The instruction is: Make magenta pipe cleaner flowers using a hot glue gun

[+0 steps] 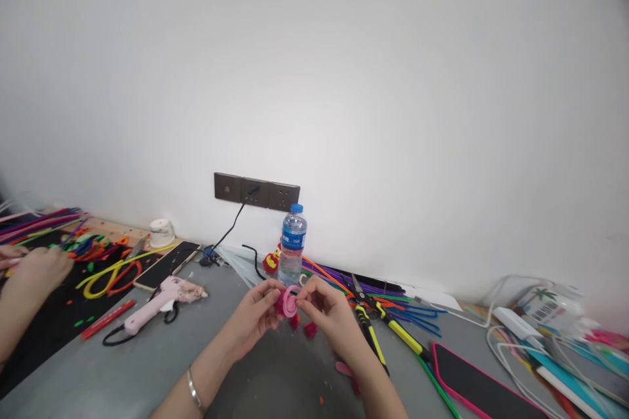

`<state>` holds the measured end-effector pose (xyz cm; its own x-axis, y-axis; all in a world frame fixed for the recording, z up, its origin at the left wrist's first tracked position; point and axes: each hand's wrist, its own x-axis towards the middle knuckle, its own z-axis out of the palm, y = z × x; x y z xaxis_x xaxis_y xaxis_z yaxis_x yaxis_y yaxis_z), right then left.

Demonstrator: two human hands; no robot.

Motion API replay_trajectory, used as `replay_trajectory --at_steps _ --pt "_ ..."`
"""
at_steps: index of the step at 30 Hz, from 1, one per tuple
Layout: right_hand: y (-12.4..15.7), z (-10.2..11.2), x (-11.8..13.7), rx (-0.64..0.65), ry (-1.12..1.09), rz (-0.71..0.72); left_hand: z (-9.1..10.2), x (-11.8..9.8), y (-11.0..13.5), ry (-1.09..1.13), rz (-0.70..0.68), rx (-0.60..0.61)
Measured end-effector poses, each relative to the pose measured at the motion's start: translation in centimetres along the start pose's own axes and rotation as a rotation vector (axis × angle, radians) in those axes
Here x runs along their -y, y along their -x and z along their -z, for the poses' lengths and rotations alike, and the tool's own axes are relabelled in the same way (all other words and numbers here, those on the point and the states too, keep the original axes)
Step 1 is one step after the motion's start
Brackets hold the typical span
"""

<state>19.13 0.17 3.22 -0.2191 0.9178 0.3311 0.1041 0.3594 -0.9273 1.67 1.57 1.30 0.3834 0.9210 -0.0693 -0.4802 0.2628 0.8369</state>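
My left hand [255,315] and my right hand [328,311] meet over the grey table [113,373], both pinched on a pink coiled pipe-cleaner piece [288,301] held between the fingertips. A silver bracelet [193,390] sits on my left wrist. Small red fuzzy bits [310,330] lie on the table just below the hands. A water bottle [293,244] with a blue cap stands right behind the coil.
A pink glue gun [160,299] lies to the left, near a phone [167,265] and yellow and red pipe cleaners [111,273]. Yellow-handled cutters [376,326] and a pink-cased phone [474,386] lie to the right. Another person's hands [34,270] work at far left.
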Motion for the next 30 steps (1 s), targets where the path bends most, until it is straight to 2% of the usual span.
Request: replay_trajectory --at_steps 12,18,23,30 --pt "-0.1 0.2 0.0 -0.056 -0.009 0.036 0.3 -0.1 0.2 0.044 0.002 -0.025" --pt "0.0 0.8 1.0 -0.024 -0.008 0.082 0.4 -0.2 0.1 0.112 0.009 -0.058" --pt "-0.1 1.0 0.8 -0.094 -0.032 0.069 0.4 -0.7 0.3 0.123 0.023 -0.086" --pt "0.0 0.5 0.3 -0.042 0.011 0.078 0.3 -0.4 0.2 0.111 0.047 -0.041"
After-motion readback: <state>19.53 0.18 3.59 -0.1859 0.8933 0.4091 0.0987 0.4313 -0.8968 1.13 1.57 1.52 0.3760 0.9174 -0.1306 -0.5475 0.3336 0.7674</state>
